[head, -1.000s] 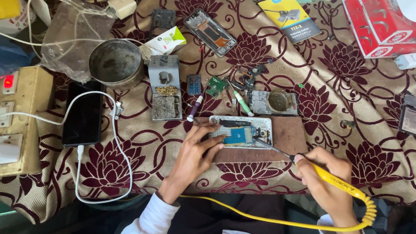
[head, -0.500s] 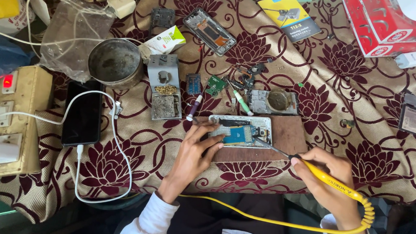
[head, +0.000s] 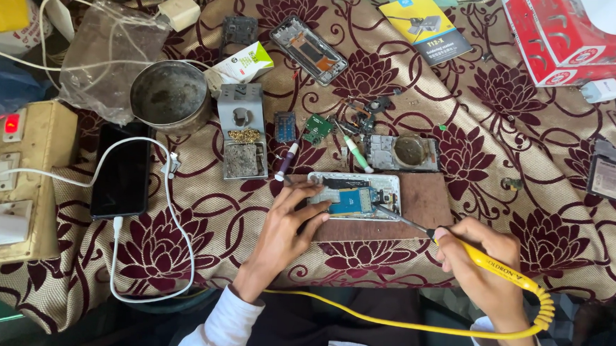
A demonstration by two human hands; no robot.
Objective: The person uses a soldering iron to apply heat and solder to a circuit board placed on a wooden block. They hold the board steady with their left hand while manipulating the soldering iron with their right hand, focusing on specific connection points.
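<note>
Floral cloth (head: 531, 206) covers the bench; left hand (head: 284, 228) spreads flat on opened phone (head: 352, 195); right hand (head: 479, 263) pinches yellow soldering iron (head: 486, 261).

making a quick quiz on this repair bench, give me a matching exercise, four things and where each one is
Things:
1. soldering iron
2. opened phone
3. black phone
4. round metal tin

Places:
A. charging on a white cable, left of the cloth
B. in the right hand
C. above the black phone, beside a plastic bag
D. on the brown board, steadied by the left hand

Pairs: 1-B, 2-D, 3-A, 4-C
</note>
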